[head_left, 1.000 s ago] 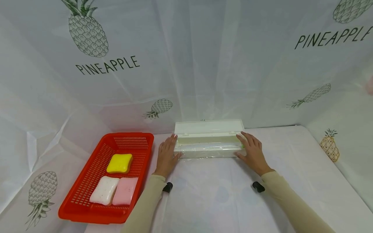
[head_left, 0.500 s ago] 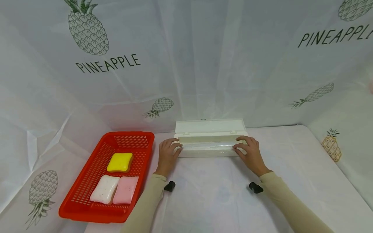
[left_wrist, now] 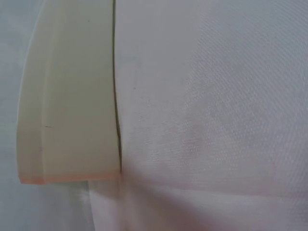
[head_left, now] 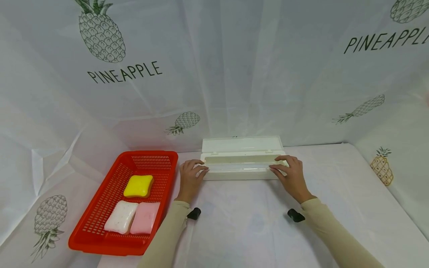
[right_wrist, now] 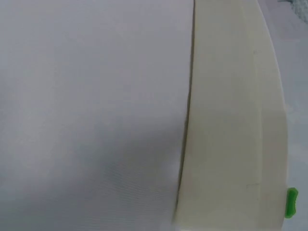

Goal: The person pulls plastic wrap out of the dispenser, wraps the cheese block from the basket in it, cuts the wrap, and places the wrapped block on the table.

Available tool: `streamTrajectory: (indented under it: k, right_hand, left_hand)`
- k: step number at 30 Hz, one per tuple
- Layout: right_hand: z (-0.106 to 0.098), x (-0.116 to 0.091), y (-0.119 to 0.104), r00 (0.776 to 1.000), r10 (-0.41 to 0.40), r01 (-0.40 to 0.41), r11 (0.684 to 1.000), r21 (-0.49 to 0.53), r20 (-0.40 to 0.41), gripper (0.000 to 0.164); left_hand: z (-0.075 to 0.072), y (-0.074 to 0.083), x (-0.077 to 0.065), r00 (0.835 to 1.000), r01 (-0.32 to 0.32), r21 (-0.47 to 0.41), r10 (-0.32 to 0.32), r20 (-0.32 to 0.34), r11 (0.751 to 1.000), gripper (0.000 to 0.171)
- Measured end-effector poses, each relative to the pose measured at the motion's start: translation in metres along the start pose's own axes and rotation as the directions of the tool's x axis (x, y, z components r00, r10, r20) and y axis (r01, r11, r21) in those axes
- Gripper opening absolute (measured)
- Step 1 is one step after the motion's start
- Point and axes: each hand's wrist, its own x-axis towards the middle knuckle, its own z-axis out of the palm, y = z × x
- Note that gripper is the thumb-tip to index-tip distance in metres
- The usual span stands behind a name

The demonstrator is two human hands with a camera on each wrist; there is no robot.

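Observation:
A white cling film dispenser lies lengthwise near the back of the table, its lid tipped back. Clear cling film stretches along the opening. At the dispenser's left end my left hand pinches the film edge between thumb and finger. My right hand does likewise at the right end, its other fingers bent over the opening. The thin film is hard to make out at the fingertips. Both wrist views show only the dispenser's front wall and the cloth, with a green tab on the right.
A red perforated basket stands to the left, holding yellow, white and pink soap bars. A pale cloth covers the table. Behind the dispenser hangs a pineapple-print curtain.
My spread hands at the dispenser's ends have drawn their fingers into pinches. The film that hung over the front wall has been lifted back toward the opening. The basket stays put.

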Motion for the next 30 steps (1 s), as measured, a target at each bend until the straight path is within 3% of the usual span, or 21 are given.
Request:
streamTrajectory:
  k: [10, 14, 19, 30]
  right_hand:
    - [-0.012, 0.012, -0.008, 0.999, -0.028, 0.027, 0.999, -0.017, -0.043, 0.026]
    - [-0.017, 0.018, -0.009, 0.997, -0.045, 0.043, 0.999, -0.028, -0.066, 0.011]
    - [-0.024, 0.026, -0.010, 0.991, -0.087, 0.083, 0.996, -0.044, -0.100, 0.050]
    - [-0.038, 0.043, -0.022, 0.983, -0.101, 0.089, 0.993, -0.083, -0.156, 0.055]
  left_hand:
    - [-0.003, 0.003, 0.006, 0.998, -0.020, -0.018, 0.019, -0.060, 1.000, 0.009]
    - [-0.008, 0.007, 0.012, 0.995, -0.042, -0.017, 0.040, -0.087, 0.999, 0.009]
    - [-0.015, 0.012, 0.019, 0.992, -0.058, -0.031, 0.054, -0.112, 0.998, 0.010]
    - [-0.028, 0.022, 0.032, 0.986, -0.076, -0.054, 0.066, -0.156, 0.996, 0.011]
